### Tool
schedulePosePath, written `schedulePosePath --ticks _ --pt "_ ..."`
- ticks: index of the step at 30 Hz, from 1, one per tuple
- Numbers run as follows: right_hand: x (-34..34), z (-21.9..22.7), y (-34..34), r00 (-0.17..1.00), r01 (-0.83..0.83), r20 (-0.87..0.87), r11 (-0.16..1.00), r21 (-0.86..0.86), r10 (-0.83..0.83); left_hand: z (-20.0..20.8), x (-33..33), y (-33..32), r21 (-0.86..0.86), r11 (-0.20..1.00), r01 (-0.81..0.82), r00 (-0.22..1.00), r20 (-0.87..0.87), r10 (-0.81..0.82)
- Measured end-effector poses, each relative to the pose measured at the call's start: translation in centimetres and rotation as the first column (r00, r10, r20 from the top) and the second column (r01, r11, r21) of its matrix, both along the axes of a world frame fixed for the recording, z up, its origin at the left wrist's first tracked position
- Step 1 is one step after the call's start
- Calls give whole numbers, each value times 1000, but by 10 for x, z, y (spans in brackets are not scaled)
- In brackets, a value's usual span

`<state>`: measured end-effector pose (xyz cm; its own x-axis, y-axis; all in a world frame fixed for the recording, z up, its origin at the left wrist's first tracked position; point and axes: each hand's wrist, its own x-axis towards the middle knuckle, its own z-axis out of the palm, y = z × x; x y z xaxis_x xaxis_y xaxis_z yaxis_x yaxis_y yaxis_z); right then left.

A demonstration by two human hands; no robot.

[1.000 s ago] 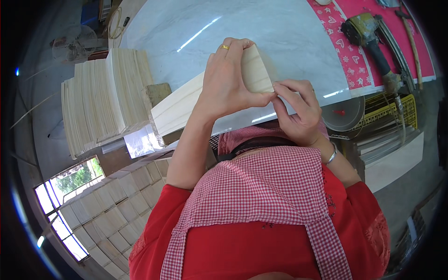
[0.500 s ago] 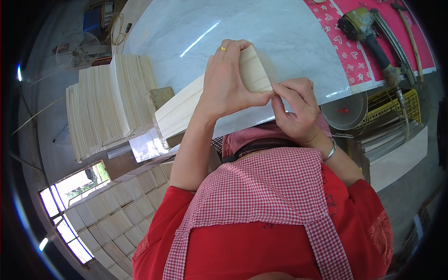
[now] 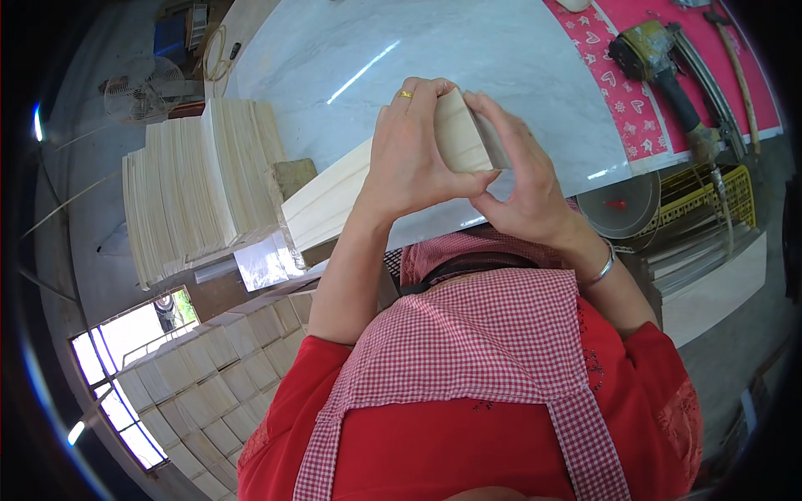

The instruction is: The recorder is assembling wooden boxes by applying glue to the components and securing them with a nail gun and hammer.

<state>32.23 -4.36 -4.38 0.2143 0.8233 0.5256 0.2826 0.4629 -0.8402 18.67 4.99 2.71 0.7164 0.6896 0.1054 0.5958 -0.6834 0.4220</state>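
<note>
While L fingers grip wood pc., R fingers now spread vs. b4's pinch.

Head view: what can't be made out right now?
All in the head view:
- Middle of the long pale wooden piece: covered by the left hand's grip.
- Whether the right hand presses that piece: its finger pads are turned away.
- Far rim of the round grey metal tray: hidden by the marbled grey-blue tabletop.
- Small red thing on it: too small to identify.
- White object: cut off by the top edge.
</note>
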Motion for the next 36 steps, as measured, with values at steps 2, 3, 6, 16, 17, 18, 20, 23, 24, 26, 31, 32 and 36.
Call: schedulePosePath --ticks 2,3,6,16,17,18,20,23,24,26,31,32,36 --pt "1 5 -6 1000 -16 -5 1000 -14 16 0 0 2 3 1000 -2 1000 13 2" --pt "1 7 -13 999 -36 -12 999 -30 35 -1 0 2 12 1000 1 1000 16 -1" --pt "7 4 -32 997 -70 9 996 -46 70 -3 0 3 28 1000 -1 999 33 0" --pt "175 6 -43 488 638 768 770 11 -415 -8 -5 1 48 998 -42 995 89 37" --pt "197 -1 -41 365 697 845 716 30 -391 -9 -4 1 66 997 -28 995 100 21" --pt "210 -5 -41 347 677 857 734 53 -382 -9 -4 1 64 996 -56 990 133 47" --pt "227 -11 -39 417 723 905 635 -273 -86 -8 -3 0 57 997 -51 994 104 45" --pt "225 -15 -29 421 671 904 697 -255 -75 -11 -5 -1 54 996 -64 993 105 58" --pt "226 -11 -26 436 650 897 715 -257 -73 -12 -5 -1 58 997 -55 994 97 49" --pt "230 1 -13 446 650 894 698 -300 -31 -15 -7 -1 59 997 -55 992 113 48" --pt "226 55 4 580 622 809 589 -516 97 -18 -9 2 93 996 -9 992 130 -3" --pt "222 72 5 622 597 772 560 -574 128 -16 -10 1 95 995 11 994 107 -21" --pt "150 136 -9 784 455 616 603 -656 78 -18 -13 1 115 993 6 997 79 -15"
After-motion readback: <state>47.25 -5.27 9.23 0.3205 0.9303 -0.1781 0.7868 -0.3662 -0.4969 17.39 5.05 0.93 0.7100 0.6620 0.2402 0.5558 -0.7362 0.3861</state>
